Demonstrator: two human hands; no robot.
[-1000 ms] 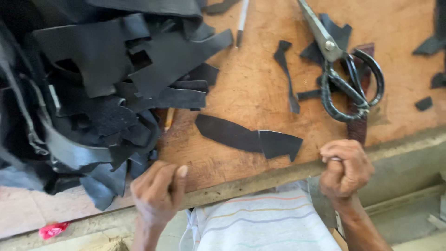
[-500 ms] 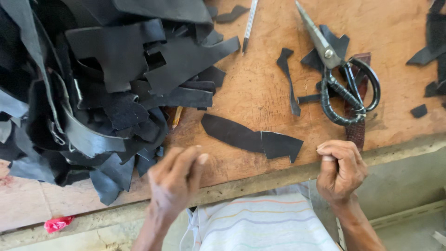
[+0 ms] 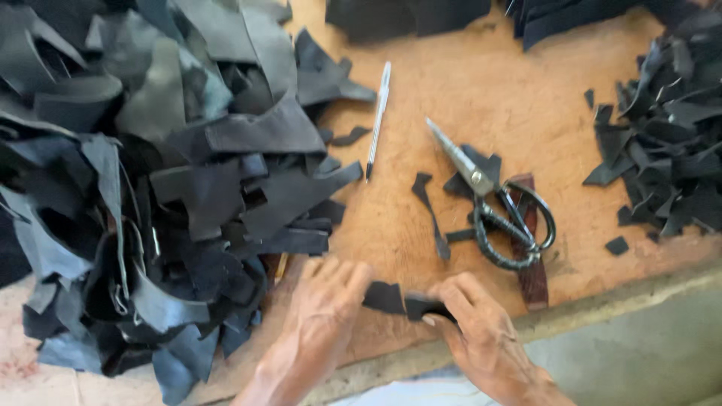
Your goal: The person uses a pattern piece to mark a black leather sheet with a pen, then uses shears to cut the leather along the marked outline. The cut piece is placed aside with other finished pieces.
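Left hand (image 3: 320,312): I have it pressed flat, fingers together, over one end of the black leather piece (image 3: 391,298); nothing is pinched, it is a holding-down grip.
Right hand (image 3: 474,331): my fingers curl over the other end of the same piece, thumb tucked under as far as I can see; closed on the leather, though blur hides the exact pinch.
Leather piece: lies on the wooden board (image 3: 481,98) between my two hands, near the board's front edge, only its middle showing.
Beyond the right hand: the large scissors (image 3: 492,199) rest on the board just past my knuckles, blades closed and pointing away, handles lying over a dark brown strip (image 3: 532,263).
Beyond the left hand: a big heap of black offcuts (image 3: 165,188) starts right beside my fingers; a white pen (image 3: 378,119) lies further out.
Far right: a smaller pile of trimmings (image 3: 665,150), well apart from the grip.
Risk, as I judge it: the piece sits close to the edge, so an uneven pull could drag it off the board; my left hand could also catch loose offcuts and slide them over the piece.
Second risk: the right hand works near the scissor handles, and a quick sweep could knock them.
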